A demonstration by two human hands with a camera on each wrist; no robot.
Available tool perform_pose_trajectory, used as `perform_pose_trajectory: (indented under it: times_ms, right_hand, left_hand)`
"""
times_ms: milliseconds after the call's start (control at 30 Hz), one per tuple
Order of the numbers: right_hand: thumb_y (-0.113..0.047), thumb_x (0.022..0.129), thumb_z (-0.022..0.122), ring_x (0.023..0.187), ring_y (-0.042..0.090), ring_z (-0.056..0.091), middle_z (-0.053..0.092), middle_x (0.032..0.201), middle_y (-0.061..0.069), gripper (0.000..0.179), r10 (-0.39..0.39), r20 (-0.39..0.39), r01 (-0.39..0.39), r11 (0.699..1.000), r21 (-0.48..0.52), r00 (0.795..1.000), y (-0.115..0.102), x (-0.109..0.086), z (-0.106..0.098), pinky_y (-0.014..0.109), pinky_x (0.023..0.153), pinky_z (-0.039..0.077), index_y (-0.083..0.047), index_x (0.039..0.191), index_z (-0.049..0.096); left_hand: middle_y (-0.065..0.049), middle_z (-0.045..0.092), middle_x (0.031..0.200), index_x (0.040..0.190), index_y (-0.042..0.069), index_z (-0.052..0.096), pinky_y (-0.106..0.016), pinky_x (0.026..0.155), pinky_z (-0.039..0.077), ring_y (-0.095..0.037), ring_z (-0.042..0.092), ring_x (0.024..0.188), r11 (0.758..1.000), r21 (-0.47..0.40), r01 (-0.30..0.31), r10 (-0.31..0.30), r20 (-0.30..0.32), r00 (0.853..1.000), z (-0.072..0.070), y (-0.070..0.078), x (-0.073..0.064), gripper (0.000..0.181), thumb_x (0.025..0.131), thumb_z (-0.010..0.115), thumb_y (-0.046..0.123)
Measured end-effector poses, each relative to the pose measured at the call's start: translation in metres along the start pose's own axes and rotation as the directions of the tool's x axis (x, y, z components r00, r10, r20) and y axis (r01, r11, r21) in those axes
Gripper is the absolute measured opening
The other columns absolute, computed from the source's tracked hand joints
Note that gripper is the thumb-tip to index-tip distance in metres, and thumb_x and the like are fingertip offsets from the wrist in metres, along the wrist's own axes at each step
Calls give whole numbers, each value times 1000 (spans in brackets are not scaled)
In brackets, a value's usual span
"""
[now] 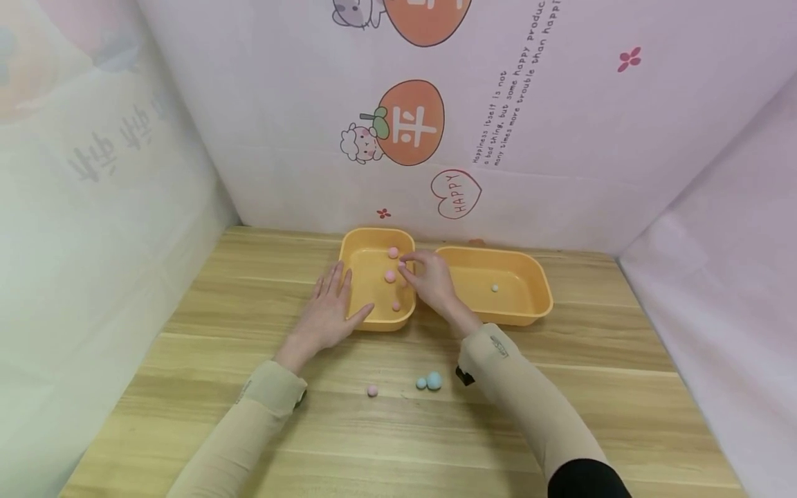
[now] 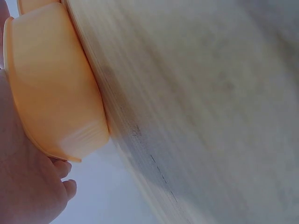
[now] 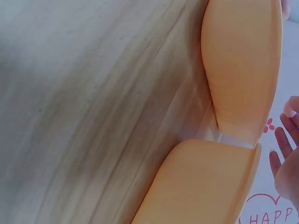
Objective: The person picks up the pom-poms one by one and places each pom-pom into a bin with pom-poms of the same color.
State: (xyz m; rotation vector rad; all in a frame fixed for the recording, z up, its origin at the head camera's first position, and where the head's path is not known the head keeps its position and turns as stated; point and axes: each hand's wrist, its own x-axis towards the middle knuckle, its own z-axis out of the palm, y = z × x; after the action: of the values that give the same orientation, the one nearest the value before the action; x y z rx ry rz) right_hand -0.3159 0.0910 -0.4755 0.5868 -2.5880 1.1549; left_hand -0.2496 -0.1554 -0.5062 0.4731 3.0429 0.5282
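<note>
My right hand (image 1: 434, 280) pinches a small pink ball (image 1: 401, 265) between thumb and forefinger, over the right rim of the left yellow tray (image 1: 366, 277). Three pink balls lie in that tray, one of them near its middle (image 1: 389, 276). With fingers spread and fairly straight, my left hand (image 1: 324, 315) rests on the tray's left rim, its thumb at the front edge. The left wrist view shows this hand (image 2: 28, 177) against the tray's outer wall (image 2: 56, 84). A pale bluish ball (image 1: 495, 288) lies in the right yellow tray (image 1: 467, 297).
On the wooden table (image 1: 349, 449), in front of the trays, lie a pink ball (image 1: 371, 391), a larger blue ball (image 1: 434, 380) and a smaller blue ball (image 1: 421, 383). A printed white cloth (image 1: 280, 124) stands behind the trays and along both sides.
</note>
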Motion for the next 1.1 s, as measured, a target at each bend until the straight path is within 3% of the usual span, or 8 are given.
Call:
perform_pose_trajectory:
  times_ms: [433,667,833,1100]
  right_hand:
    - [-16,104,76,130,39,69,80,126,20,23,116,29,-116,993,-13,993,7,8,8,54,120,52,2,117,81]
    - [-12,101,79,128,41,69,80,126,21,22,96,21,-95,995,-23,995,13,9,8,55,119,51,3,117,81]
    - [-10,99,81,131,41,67,79,129,21,26,124,9,-124,992,36,992,17,2,3,55,122,49,3,121,80]
    - [-12,98,82,122,42,71,82,122,21,24,27,-21,-26,998,60,999,13,-18,-7,57,114,53,2,118,81]
  left_hand:
    - [-22,-3,185,174,-2,14,-58,143,8,-41,4,174,1000,-4,-2,2,3,1000,2,1,1,101,110,37,73]
    - [-23,-1,185,174,-2,14,-58,143,8,-41,5,174,1000,5,0,0,-7,1000,0,0,1,101,110,38,72]
    - [-22,-3,185,175,-2,13,-57,143,8,-41,3,174,1000,10,-4,4,9,1000,2,1,1,102,110,35,74]
    - [-23,-1,185,174,-2,13,-57,143,9,-41,5,174,1000,14,4,-4,-1,1000,0,1,1,100,111,36,72]
